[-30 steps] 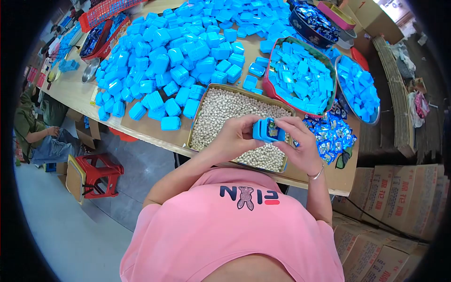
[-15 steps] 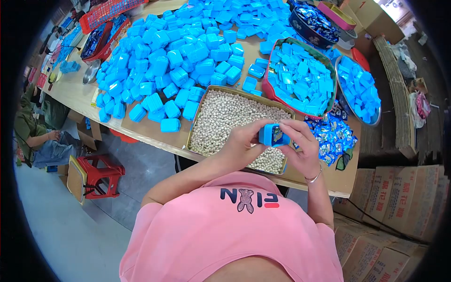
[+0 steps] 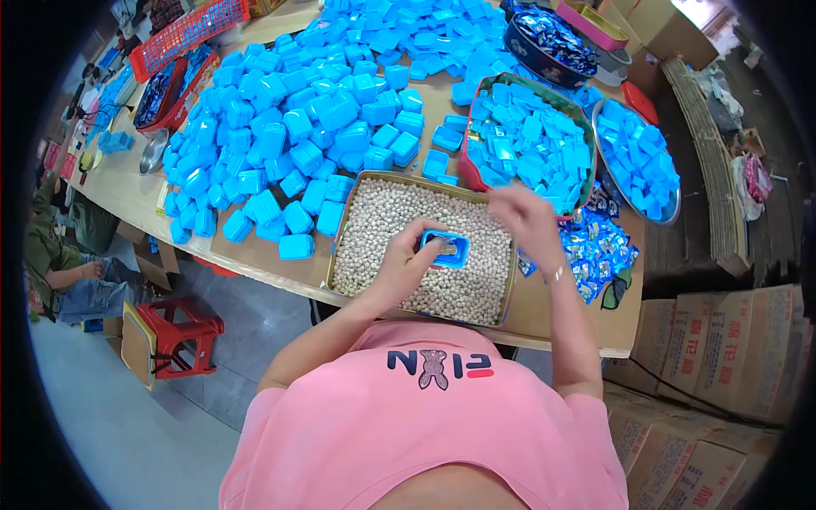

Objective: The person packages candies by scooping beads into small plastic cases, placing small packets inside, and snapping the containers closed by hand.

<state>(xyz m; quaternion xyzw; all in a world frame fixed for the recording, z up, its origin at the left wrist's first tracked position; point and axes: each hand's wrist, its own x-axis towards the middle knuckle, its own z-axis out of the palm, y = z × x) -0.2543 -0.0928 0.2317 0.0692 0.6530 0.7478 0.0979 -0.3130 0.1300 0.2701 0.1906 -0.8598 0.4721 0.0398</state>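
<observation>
My left hand (image 3: 403,265) grips a small open blue plastic box (image 3: 459,258), with its fingers and thumb at the box's left side. Something small and printed lies inside the box. Beneath it is a rectangular tin (image 3: 335,270) filled with pale round beads or dried peas (image 3: 374,212); I cannot tell which. My right hand (image 3: 531,225) is over the right edge of the tin, close to a red-rimmed tub (image 3: 473,177) of flat blue plastic pieces (image 3: 527,136). Motion smears its fingers, so whether it holds anything is unclear.
A big heap of closed blue boxes (image 3: 280,144) covers the table's left and back. Small blue packets (image 3: 595,246) lie at the right, below a metal bowl (image 3: 677,200) of blue pieces. Cartons (image 3: 722,340) stand at the right, a red stool (image 3: 183,331) at the left.
My left hand has lowered the blue box to the left, over the tin. The right hand has let go of the box and moved up toward the red-rimmed tub. The view has shifted slightly.
</observation>
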